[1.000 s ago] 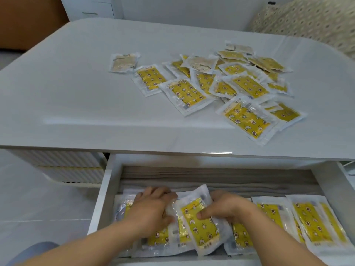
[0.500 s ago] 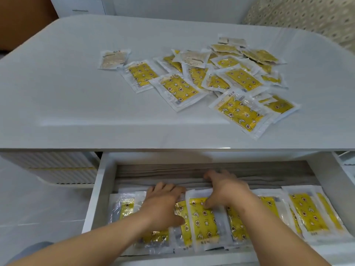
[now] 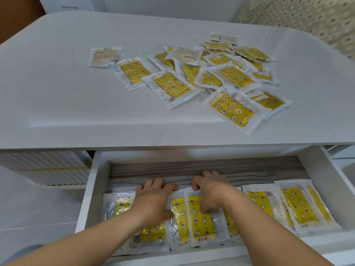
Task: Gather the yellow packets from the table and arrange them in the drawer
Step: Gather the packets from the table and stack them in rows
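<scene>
The white drawer (image 3: 92, 189) stands pulled out under the table (image 3: 76, 104). A row of yellow packets (image 3: 299, 204) lies along its front, overlapping side by side. My right hand (image 3: 211, 192) holds the top edge of one yellow packet (image 3: 201, 225) in the middle of the row, fingers curled over the edge and thumb on its face. My left hand (image 3: 151, 200) rests flat on the neighbouring packets (image 3: 119, 206) just to the left. A loose pile of yellow packets (image 3: 232, 110) is spread over the right half of the tabletop.
A pale brownish packet (image 3: 104, 56) lies at the left end of the pile. Grey folded lining (image 3: 192, 167) fills the back of the drawer. A ribbed white panel (image 3: 44, 167) sits under the table at left. A patterned cushion (image 3: 307, 18) is beyond the table's far right corner.
The packet my right hand held tilted has been laid flat into the row. Both hands have moved up to the packets' top edges.
</scene>
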Available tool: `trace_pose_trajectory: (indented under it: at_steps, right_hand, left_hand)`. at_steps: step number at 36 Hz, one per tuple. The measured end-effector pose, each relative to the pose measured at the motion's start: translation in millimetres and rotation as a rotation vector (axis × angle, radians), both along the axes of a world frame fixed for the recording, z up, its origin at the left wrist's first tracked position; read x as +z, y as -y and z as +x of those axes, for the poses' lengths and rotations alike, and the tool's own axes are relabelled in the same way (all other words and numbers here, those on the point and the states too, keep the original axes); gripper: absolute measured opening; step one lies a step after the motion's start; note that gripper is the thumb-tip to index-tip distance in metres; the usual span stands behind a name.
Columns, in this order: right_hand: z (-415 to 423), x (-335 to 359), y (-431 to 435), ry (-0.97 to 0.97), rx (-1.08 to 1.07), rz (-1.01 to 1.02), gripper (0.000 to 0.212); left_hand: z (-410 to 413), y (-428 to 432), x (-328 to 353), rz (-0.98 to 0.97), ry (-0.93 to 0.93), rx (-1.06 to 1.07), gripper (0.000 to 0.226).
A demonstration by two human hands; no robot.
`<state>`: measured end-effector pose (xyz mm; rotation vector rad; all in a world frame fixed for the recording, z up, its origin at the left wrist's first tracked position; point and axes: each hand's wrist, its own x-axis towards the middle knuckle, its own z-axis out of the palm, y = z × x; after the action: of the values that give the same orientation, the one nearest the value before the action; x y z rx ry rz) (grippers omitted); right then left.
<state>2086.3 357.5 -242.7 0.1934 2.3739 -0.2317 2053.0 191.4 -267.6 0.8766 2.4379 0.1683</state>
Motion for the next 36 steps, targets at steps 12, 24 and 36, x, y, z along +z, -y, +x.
trace_pose_trajectory:
  at_steps: [12, 24, 36]
  right_hand:
    - [-1.3, -0.3, 8.2, -0.021, 0.008, 0.003, 0.069]
    - [0.4, -0.6, 15.7, -0.055, -0.055, -0.143, 0.052]
    - [-0.1, 8.6, 17.3, -0.150, -0.232, -0.270, 0.052]
  left_hand:
    - [-1.6, 4.5, 3.4, -0.042, -0.076, -0.006, 0.061]
    - [1.3, 1.5, 6.2, -0.048, -0.033, -0.006, 0.052]
    - [-6.8, 3.3, 12.1, 0.038, -0.037, 0.032, 0.057]
